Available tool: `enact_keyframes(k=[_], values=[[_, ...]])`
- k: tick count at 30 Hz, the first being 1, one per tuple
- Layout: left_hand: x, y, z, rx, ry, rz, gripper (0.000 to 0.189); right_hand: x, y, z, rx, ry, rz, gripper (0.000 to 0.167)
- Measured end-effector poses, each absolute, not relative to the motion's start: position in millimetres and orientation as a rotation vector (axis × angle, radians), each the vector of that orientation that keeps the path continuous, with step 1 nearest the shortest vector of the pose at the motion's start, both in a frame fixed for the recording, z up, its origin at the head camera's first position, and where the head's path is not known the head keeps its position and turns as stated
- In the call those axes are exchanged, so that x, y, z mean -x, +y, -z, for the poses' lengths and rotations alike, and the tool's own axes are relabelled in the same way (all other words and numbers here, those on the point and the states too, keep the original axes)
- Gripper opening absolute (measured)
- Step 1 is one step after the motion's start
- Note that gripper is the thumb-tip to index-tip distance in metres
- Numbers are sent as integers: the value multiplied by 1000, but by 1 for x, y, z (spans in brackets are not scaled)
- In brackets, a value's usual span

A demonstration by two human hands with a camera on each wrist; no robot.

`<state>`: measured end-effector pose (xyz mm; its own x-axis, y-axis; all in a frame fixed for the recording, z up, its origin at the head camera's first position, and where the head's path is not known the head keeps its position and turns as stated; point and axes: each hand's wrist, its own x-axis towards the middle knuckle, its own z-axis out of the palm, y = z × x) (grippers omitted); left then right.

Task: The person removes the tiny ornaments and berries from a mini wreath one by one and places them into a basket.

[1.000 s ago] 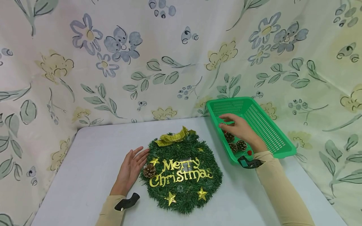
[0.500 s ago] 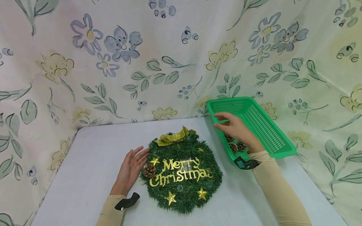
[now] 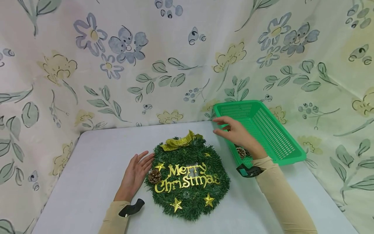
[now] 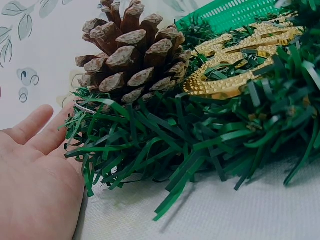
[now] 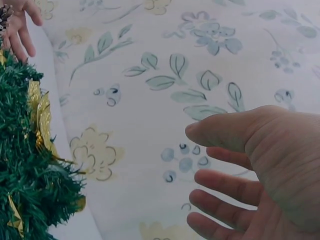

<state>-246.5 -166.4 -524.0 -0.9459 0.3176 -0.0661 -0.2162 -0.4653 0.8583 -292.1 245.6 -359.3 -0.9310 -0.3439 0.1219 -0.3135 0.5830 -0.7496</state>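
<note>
A green tinsel wreath lies on the table with gold "Merry Christmas" lettering, gold stars and a gold bow at its far edge. A pine cone sits on the wreath's left side. My left hand rests at that side, palm turned toward the wreath, fingers extended at the greenery. Over the basket's left rim is my right hand, thumb and fingers apart; the right wrist view shows nothing between them. It partly hides the pine cones in the basket.
The green slotted basket stands to the right of the wreath, toward the back. Floral cloth hangs behind the white table. Each wrist wears a black strap.
My right hand has moved left from above the inside of the basket to its left rim. The left hand and the wreath stay where they were.
</note>
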Motion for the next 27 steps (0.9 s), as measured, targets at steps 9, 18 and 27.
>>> enact_keyframes(k=[9,18,27], values=[[246,-167,525,-156,1401,-2440,70,289,232,361,610,2716,1337,47],[245,-166,525,-142,1416,-2433,72,290,220,366,689,2691,1365,45],[245,-166,523,-140,1422,-2433,72,289,210,371,741,2668,1373,45]])
